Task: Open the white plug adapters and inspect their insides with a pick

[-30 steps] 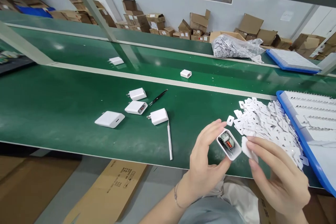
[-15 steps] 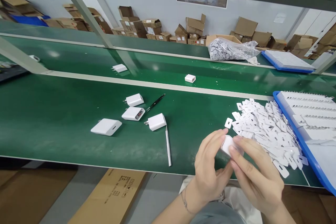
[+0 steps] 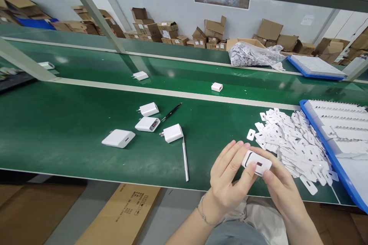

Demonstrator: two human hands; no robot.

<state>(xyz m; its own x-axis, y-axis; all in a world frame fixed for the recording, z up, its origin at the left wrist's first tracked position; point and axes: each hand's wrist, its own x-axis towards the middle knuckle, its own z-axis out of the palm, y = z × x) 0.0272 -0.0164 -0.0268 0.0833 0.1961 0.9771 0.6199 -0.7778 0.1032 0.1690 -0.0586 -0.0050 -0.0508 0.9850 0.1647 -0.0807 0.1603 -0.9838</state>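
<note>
Left hand [image 3: 231, 180]: curled around white plastic charger shell [image 3: 246, 156], thumb pressed on rounded white slotted cover [image 3: 264, 163]
Right hand [image 3: 283, 185]: pinching same shell from opposite side
Slotted cover: laid over shell's end, dark gap along left edge
Charger shell: held above green worktop [image 3: 207, 157], near front edge
Loose white cover heap [image 3: 290, 141]: piled beside blue-rimmed tray [image 3: 330, 162]

The white charger casing [image 3: 245, 157] was held up at the near right of the scene, tilted, its open end upward. Over that opening sat the cover plate [image 3: 255, 159], white, rounded at the corners, askew, a dark gap along its left end. Something reddish showed through its small slot.
</note>
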